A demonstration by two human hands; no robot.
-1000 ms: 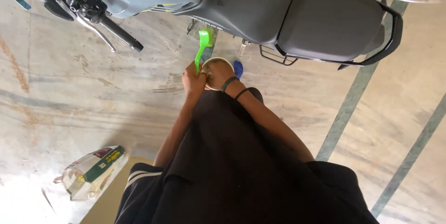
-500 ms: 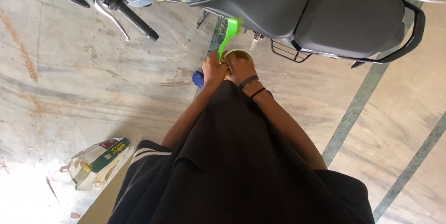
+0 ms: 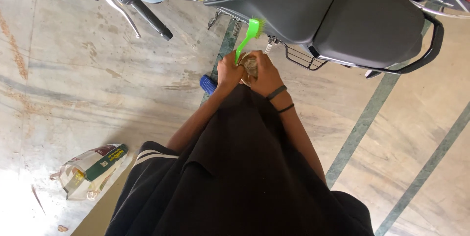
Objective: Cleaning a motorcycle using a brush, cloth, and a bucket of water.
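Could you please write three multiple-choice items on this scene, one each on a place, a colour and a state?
1. Where does the bag lie?
A. on the seat
B. on the floor, lower left
C. in the right hand

2. What colour is the brush?
A. green
B. red
C. white

3. How is the brush held?
A. lying on the floor
B. hanging from the handlebar
C. gripped in the left hand, bristles up

Answers:
1 B: it lies on the floor, left of the person's leg.
2 A: handle and head are bright green.
3 C: the left hand closes round the handle beside the cup, which the right hand holds, below the seat.
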